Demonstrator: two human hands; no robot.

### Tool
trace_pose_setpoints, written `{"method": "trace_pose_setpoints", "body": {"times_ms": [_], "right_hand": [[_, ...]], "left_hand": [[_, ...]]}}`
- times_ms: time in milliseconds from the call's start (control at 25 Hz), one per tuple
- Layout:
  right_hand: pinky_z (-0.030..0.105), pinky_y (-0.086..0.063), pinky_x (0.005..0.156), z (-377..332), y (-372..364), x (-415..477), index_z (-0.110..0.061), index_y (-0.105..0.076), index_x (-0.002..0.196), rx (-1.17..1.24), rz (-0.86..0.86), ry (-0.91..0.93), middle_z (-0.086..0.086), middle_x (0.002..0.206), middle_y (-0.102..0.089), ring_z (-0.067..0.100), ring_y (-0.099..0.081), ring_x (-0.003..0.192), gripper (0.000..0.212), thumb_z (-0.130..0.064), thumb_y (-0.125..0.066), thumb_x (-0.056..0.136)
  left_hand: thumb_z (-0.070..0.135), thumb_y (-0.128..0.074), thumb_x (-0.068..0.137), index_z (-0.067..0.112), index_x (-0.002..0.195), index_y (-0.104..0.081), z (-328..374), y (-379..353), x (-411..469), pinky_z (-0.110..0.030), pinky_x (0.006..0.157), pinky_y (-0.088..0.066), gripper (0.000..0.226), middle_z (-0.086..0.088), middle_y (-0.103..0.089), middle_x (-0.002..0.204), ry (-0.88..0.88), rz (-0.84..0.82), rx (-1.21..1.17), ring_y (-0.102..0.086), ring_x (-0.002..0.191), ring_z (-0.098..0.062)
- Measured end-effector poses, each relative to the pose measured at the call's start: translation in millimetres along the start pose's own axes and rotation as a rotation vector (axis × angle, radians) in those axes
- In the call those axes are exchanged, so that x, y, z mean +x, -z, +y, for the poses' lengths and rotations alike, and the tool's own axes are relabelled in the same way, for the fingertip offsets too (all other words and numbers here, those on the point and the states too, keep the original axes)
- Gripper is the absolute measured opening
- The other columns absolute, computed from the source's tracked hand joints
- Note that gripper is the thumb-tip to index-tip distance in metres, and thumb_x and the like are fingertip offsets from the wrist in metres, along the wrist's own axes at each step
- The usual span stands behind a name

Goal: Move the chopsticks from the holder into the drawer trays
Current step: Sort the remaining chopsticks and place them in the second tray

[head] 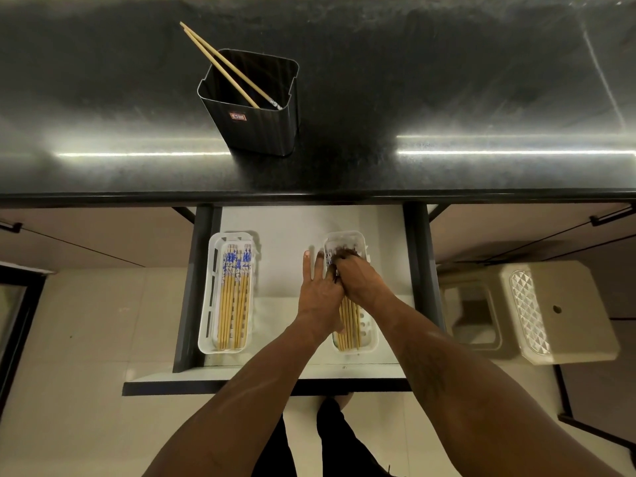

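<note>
A black square holder (256,108) stands on the dark counter with two wooden chopsticks (220,63) leaning out of its far left corner. In the open drawer below, a left white tray (206,304) holds several chopsticks with blue-patterned tops (235,294). A right white tray (370,333) holds several more chopsticks (348,321). My right hand (358,277) is curled over the chopsticks at the tray's far half and grips them. My left hand (318,290) lies beside it with fingers straight, its edge against the bundle and the tray's left rim.
The drawer's white floor (289,235) shows between the trays. The counter edge (309,196) overhangs the drawer's back. A beige plastic stool (537,311) stands to the right on the tiled floor. My legs are below the drawer front.
</note>
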State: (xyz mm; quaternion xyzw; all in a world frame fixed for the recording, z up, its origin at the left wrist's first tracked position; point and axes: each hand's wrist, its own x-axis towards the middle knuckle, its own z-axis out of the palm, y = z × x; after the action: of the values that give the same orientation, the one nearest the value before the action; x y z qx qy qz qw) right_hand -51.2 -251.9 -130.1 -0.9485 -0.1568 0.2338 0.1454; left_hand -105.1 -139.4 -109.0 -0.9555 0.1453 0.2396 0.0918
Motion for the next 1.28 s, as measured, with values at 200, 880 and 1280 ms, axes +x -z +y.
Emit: {"method": "trace_pose_setpoints", "body": {"times_ms": [200,880,1280], "right_hand": [[0.040,-0.058,0.091,3,2,-4,-0.010,-0.064,0.118,-0.010,0.001,0.033,0.011,0.116,-0.069,0.026,-0.069,0.102,0.021,-0.008,-0.058,0.098],[0.040,-0.052,0.103,-1,5,-13,-0.006,-0.059,0.130,0.039,0.034,-0.006,0.016,0.129,-0.065,0.032,-0.065,0.116,0.032,-0.004,-0.057,0.099],[0.039,-0.052,0.100,-3,6,-12,-0.004,-0.061,0.127,0.123,0.034,-0.083,0.018,0.125,-0.066,0.035,-0.065,0.112,0.031,-0.001,-0.053,0.097]], "left_hand": [[0.083,-0.077,0.056,0.016,0.165,-0.017,10,-6,0,-0.068,0.117,0.021,0.142,-0.020,-0.006,0.172,0.054,-0.003,-0.003,0.018,0.153,-0.053],[0.092,-0.045,0.075,0.010,0.165,-0.001,26,-21,-11,-0.064,0.122,0.015,0.130,-0.024,0.003,0.171,0.082,0.124,-0.031,0.019,0.153,-0.052],[0.097,-0.049,0.067,0.003,0.163,0.006,37,-28,-12,-0.060,0.122,0.020,0.145,-0.027,0.011,0.169,0.141,0.131,-0.113,0.020,0.154,-0.049]]}}
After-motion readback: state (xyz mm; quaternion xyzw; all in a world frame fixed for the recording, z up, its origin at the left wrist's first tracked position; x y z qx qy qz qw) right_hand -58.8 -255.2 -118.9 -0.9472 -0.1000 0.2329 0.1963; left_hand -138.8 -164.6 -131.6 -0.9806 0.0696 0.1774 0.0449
